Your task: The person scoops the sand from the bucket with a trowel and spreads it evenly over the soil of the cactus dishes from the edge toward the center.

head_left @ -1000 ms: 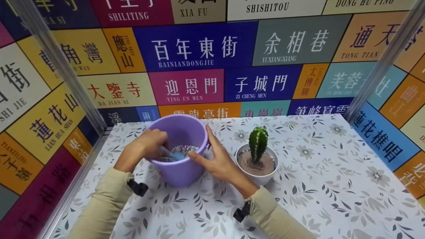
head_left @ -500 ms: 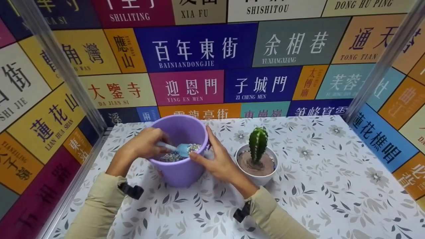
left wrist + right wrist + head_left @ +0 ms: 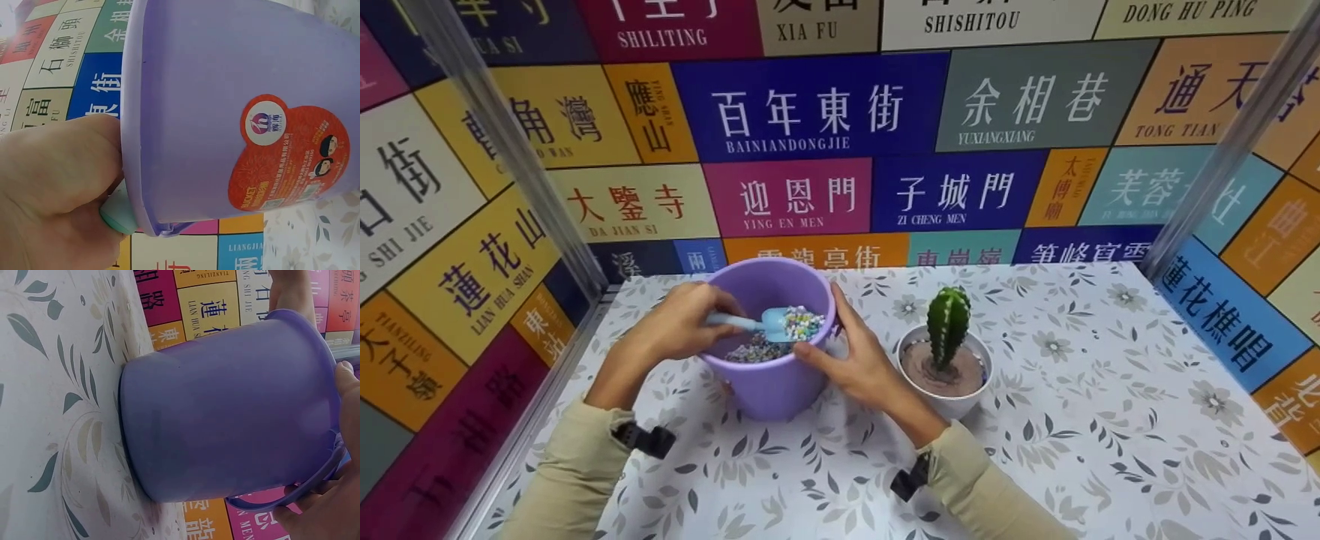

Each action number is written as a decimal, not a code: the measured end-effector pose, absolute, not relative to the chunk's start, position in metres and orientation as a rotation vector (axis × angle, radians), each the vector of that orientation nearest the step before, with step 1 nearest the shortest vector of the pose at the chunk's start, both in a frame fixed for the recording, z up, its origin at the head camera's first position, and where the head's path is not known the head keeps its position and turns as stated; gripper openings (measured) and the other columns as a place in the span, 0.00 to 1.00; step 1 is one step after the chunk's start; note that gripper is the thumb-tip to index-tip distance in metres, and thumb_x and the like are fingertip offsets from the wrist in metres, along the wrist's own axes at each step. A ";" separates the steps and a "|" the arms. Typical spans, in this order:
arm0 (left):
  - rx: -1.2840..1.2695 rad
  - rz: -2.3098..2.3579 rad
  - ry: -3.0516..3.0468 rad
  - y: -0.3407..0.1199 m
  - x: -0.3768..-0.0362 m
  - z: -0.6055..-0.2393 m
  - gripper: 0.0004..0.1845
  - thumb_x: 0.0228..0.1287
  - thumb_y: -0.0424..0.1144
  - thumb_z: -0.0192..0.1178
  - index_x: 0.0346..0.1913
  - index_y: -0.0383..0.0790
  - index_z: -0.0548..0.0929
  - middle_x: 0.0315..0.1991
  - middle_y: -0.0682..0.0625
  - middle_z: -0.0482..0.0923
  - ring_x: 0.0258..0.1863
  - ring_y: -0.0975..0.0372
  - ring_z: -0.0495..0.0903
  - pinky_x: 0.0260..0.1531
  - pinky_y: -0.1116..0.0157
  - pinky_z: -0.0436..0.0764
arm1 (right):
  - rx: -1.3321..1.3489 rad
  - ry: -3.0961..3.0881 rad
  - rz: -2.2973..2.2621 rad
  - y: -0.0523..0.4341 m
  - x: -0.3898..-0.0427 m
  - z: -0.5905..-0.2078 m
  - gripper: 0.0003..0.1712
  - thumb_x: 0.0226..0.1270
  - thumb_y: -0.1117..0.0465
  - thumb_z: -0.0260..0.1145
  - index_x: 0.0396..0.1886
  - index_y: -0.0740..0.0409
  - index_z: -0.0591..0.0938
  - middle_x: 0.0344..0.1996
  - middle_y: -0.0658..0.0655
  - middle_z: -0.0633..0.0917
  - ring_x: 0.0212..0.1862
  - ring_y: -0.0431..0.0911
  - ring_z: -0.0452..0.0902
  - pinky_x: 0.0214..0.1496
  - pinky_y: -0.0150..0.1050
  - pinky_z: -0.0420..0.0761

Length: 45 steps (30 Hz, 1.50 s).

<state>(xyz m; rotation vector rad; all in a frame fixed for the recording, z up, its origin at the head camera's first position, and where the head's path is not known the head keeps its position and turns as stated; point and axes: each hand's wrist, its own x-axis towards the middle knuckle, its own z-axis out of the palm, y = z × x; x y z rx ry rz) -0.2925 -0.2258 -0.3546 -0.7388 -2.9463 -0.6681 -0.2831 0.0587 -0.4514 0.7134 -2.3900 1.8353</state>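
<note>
In the head view, my left hand (image 3: 679, 322) pinches the handle of a small light-blue shovel (image 3: 774, 325) over the mouth of a purple bucket (image 3: 776, 390). Small multicoloured pebbles (image 3: 804, 324) fill the shovel's blade, and more pebbles (image 3: 757, 349) lie inside the bucket. The left wrist view shows the handle's end (image 3: 119, 214) sticking out of the fist beside the rim. My right hand (image 3: 862, 367) holds the bucket at its right side, thumb at the rim. Its fingers reach along the bucket's purple carrying handle (image 3: 292, 492) in the right wrist view.
A green cactus (image 3: 947, 326) grows in a white pot (image 3: 952, 401) just right of my right hand, on the floral-patterned tabletop (image 3: 1110, 420). Sign-printed panels rise behind and beside the table, with clear corner posts (image 3: 1222, 135) at the back.
My left hand has raised the shovel from among the pebbles inside the bucket, and its blade now shows a load of them. The right hand keeps its hold on the bucket.
</note>
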 end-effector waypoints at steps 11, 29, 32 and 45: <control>-0.693 -0.622 -2.844 -0.226 -0.283 -0.357 0.09 0.66 0.34 0.76 0.48 0.38 0.94 0.43 0.44 0.92 0.47 0.50 0.86 0.54 0.47 0.86 | 0.666 -2.376 1.838 0.060 -0.281 -0.452 0.65 0.66 0.36 0.78 0.90 0.33 0.45 0.89 0.50 0.54 0.89 0.51 0.51 0.88 0.59 0.51; -0.697 -0.655 -2.751 -0.226 -0.276 -0.353 0.11 0.65 0.34 0.76 0.49 0.38 0.94 0.44 0.44 0.93 0.48 0.48 0.86 0.55 0.46 0.83 | 0.919 -2.283 1.703 0.078 -0.258 -0.457 0.55 0.76 0.51 0.73 0.90 0.49 0.50 0.89 0.54 0.55 0.89 0.50 0.53 0.87 0.50 0.59; -0.693 -0.671 -2.740 -0.226 -0.274 -0.353 0.11 0.65 0.34 0.77 0.49 0.37 0.94 0.44 0.43 0.92 0.48 0.48 0.86 0.54 0.46 0.84 | 0.962 -2.303 1.662 0.088 -0.246 -0.455 0.54 0.76 0.52 0.73 0.90 0.51 0.51 0.89 0.55 0.56 0.89 0.50 0.52 0.86 0.48 0.60; -0.672 -0.724 -2.710 -0.225 -0.265 -0.351 0.11 0.66 0.36 0.77 0.50 0.38 0.94 0.46 0.43 0.92 0.52 0.46 0.85 0.62 0.43 0.80 | 1.051 -2.218 1.428 0.144 -0.212 -0.451 0.27 0.76 0.64 0.71 0.72 0.48 0.81 0.68 0.48 0.85 0.68 0.49 0.83 0.69 0.46 0.84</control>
